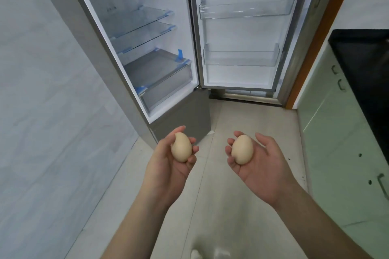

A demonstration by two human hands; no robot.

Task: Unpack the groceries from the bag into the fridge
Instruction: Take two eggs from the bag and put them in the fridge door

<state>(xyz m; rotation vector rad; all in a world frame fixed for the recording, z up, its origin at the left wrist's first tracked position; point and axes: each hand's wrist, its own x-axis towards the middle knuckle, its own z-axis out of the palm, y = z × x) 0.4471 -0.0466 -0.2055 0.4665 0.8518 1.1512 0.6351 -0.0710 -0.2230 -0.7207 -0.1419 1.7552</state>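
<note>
Two eggs are out, one to each hand, both held palm-up over the pale floor (231,118) in front of the fridge (130,52). The left hand (168,160) curls its fingers round the left egg (181,147); the right hand (259,164) cups the right egg (242,149) with fingers bent up against it. The fridge door (242,33) stands swung wide, showing two clear door bins; inside are two glass shelves and one drawer at the bottom. A pale green cabinet (341,132) with a black top runs along the right.
</note>
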